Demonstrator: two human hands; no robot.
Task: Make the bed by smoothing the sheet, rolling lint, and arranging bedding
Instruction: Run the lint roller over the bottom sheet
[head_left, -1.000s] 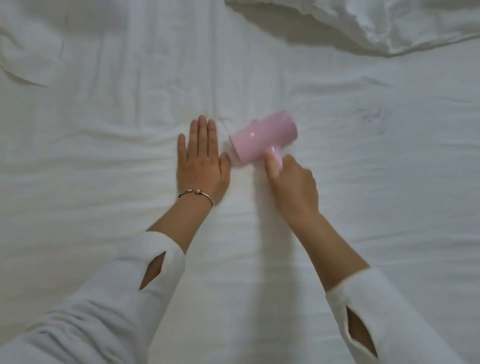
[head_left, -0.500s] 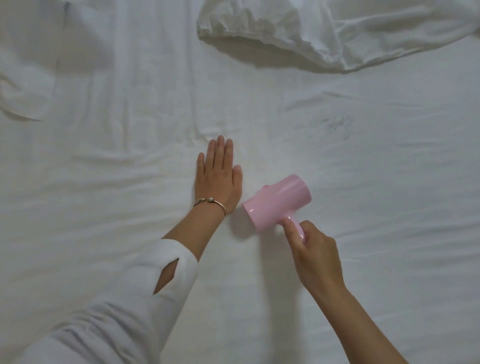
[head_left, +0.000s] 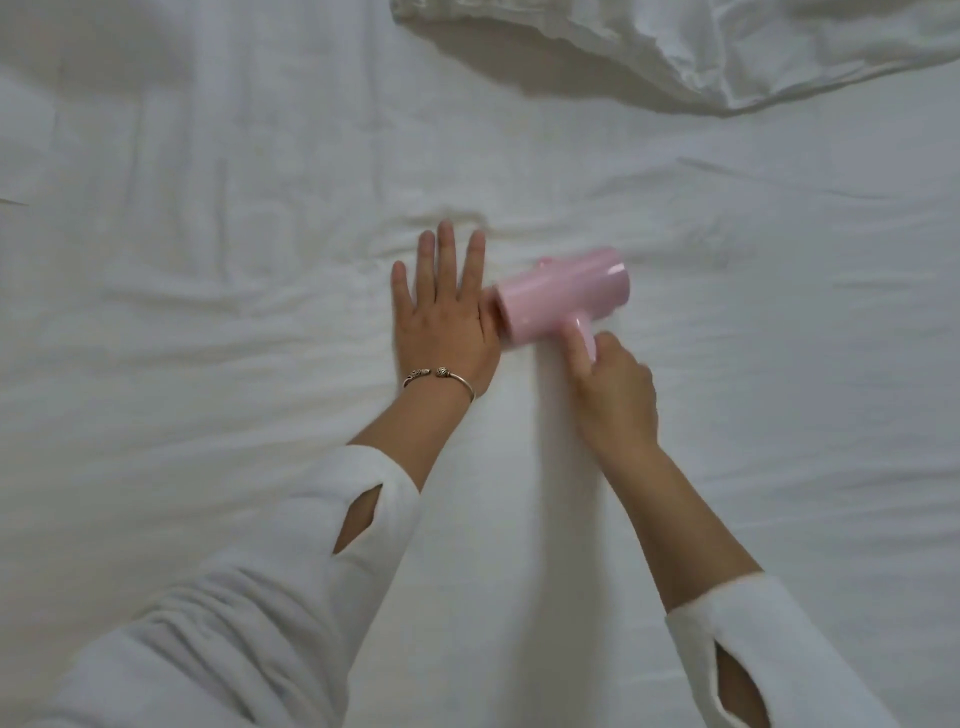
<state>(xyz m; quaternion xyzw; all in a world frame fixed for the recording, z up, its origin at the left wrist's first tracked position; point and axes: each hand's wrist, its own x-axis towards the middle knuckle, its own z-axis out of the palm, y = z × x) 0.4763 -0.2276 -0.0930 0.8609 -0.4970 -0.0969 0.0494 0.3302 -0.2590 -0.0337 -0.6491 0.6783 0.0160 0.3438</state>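
Note:
A white bed sheet (head_left: 208, 291) with shallow wrinkles fills the view. My left hand (head_left: 441, 317) lies flat on it, fingers straight and pointing away from me, a bracelet on the wrist. Right beside it lies a pink lint roller (head_left: 563, 293), its drum on the sheet and nearly touching the left hand's edge. My right hand (head_left: 613, 389) grips the roller's short pink handle from the near side.
A bunched white duvet or cover (head_left: 701, 47) lies at the top right, casting a shadow on the sheet. Creases run across the sheet to the left and right of my hands. White sleeves cover both forearms.
The right hand pulled the roller back toward me, then pushed it forward again beside the left hand. The left hand stays pressed flat on the sheet.

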